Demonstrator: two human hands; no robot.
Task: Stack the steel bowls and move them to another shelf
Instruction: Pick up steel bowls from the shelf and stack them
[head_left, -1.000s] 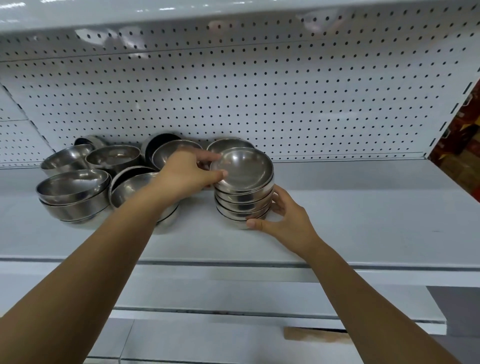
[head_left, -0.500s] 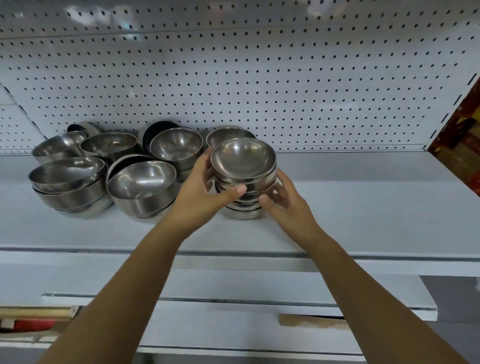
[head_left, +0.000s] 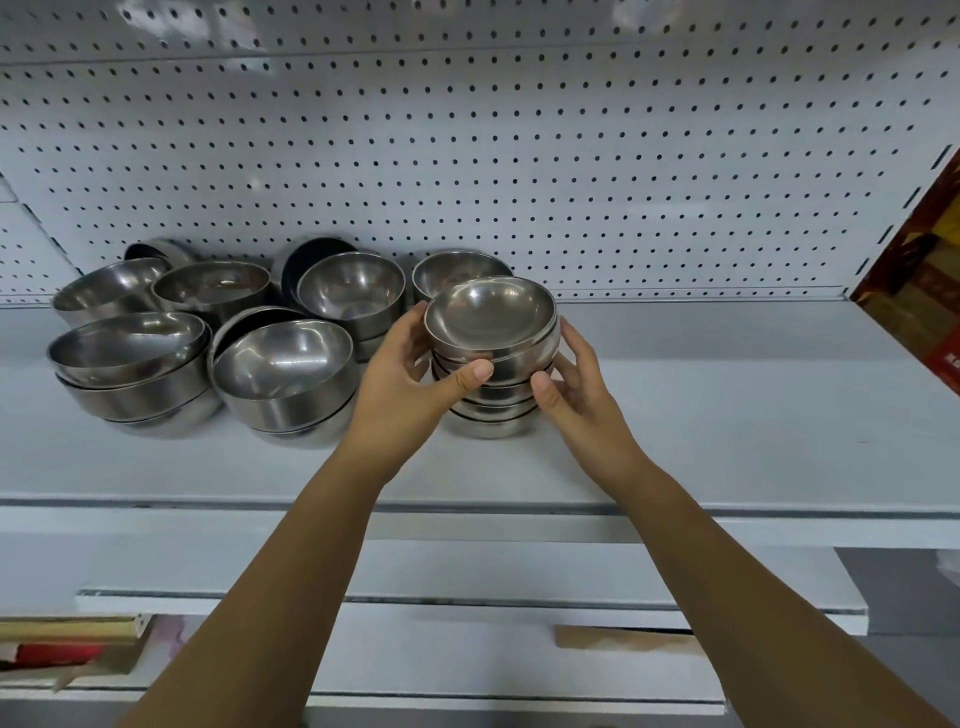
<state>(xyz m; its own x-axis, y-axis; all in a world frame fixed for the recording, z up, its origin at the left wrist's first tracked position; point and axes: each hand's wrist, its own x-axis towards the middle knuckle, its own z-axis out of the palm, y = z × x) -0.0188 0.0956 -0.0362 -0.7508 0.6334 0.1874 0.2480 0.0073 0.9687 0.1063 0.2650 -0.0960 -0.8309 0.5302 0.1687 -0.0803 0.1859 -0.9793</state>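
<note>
A stack of several small steel bowls (head_left: 491, 332) stands on the white shelf (head_left: 727, 415), a little left of its middle. My left hand (head_left: 410, 384) grips the stack's left side, thumb across its front. My right hand (head_left: 576, 389) grips the right side, thumb on the front and fingers behind. The stack's foot seems to touch the shelf. Larger steel bowls (head_left: 283, 358) sit in loose piles to the left, and one more bowl (head_left: 457, 270) stands right behind the stack.
A white perforated back panel (head_left: 519, 156) rises behind the shelf. Lower white shelves (head_left: 467, 603) step out below my forearms. Brown and red boxes (head_left: 919, 291) show past the right upright. Wooden sticks and red packaging (head_left: 62, 644) lie at the lower left.
My left hand came down from the top bowl's rim to the stack's left side, and my right hand closed in on the right side. The view has tilted slightly.
</note>
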